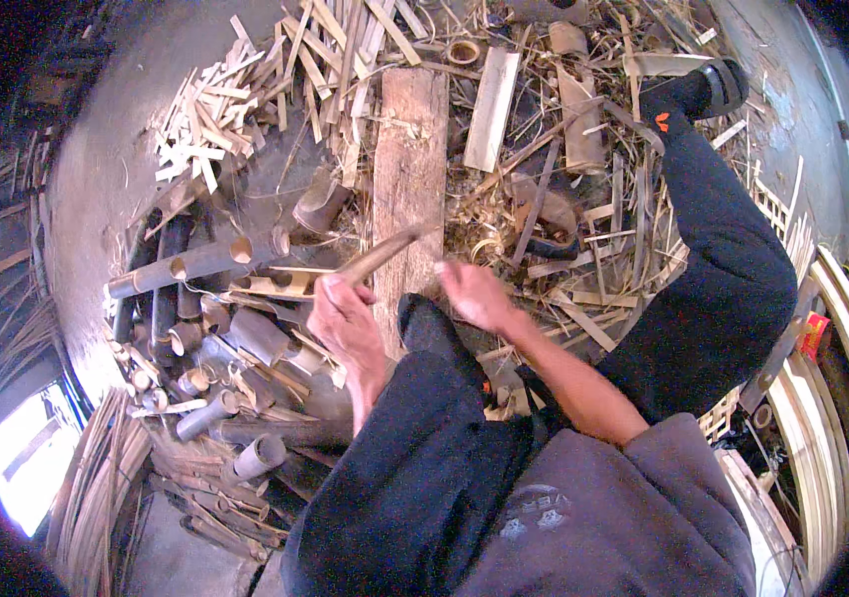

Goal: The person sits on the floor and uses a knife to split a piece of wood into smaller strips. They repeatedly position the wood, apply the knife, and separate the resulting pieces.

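Observation:
My left hand (343,316) is closed around a strip of split bamboo (379,256), which slants up to the right over a wooden plank (409,149). The far end of the strip is blurred. Just right of the plank is my right hand (481,297), its fingers curled and slightly smeared by motion. Whatever it grips, if anything, I cannot make out. Beneath my hands, my foot (436,330) rests by the near end of the plank.
Pale bamboo slats (210,114) lie piled at the far left. Cut bamboo tubes (195,267) crowd the left side, with shavings (484,224) and a split bamboo piece (493,109) right of the plank. My bent right leg (718,269) frames the right. Long bamboo strips (810,438) curve beyond it.

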Available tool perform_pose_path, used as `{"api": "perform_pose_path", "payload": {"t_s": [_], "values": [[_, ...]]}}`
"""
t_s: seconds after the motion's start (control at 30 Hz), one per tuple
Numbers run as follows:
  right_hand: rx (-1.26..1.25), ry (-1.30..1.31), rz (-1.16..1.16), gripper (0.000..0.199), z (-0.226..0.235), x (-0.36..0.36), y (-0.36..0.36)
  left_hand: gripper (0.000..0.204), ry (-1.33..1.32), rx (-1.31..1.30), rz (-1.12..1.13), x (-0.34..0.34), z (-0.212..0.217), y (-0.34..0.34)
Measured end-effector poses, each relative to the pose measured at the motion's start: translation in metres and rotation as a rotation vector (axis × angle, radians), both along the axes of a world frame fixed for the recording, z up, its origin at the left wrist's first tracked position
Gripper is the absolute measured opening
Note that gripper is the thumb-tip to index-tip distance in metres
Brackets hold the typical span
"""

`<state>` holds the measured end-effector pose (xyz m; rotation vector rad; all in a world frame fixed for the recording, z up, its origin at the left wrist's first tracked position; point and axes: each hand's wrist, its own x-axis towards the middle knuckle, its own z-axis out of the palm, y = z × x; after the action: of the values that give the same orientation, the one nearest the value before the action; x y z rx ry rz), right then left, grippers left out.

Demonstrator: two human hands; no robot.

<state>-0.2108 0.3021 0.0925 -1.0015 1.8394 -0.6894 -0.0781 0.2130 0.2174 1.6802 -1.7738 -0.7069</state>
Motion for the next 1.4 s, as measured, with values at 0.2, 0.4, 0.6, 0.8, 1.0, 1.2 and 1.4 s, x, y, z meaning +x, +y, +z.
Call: {"api": "perform_pose_path", "payload": {"t_s": [0.2,0.4,0.6,0.8,1.0,1.2,1.4], "values": [[-0.079,-0.094,0.038,0.044,0.023,0.019,0.006,0.042,-0.081,0.002,0.103,0.020,-0.007,-0.012],[0.054,-0.145,0.021,0.048,0.032,-0.002,0.004,0.041,-0.130,0.010,0.089,0.018,-0.002,-0.012],[0.040,-0.036,0.140,0.048,0.040,0.015,0.026,0.041,-0.147,0.025,0.093,0.020,-0.016,-0.009],[0.074,0.047,0.122,0.057,0.020,0.000,0.020,0.034,-0.137,0.040,0.015,0.015,-0.004,-0.016],[0.070,-0.088,-0.087,0.045,0.016,-0.022,0.024,0.042,0.683,0.052,-0.149,-0.004,-0.046,-0.043],[-0.066,-0.399,-0.058,0.049,0.116,-0.029,0.009,0.031,0.295,-0.062,-0.325,-0.010,-0.045,-0.029],[-0.004,-0.623,-0.212,0.046,0.180,-0.016,-0.002,0.018,0.285,0.121,-0.458,-0.020,-0.027,-0.012]]}}
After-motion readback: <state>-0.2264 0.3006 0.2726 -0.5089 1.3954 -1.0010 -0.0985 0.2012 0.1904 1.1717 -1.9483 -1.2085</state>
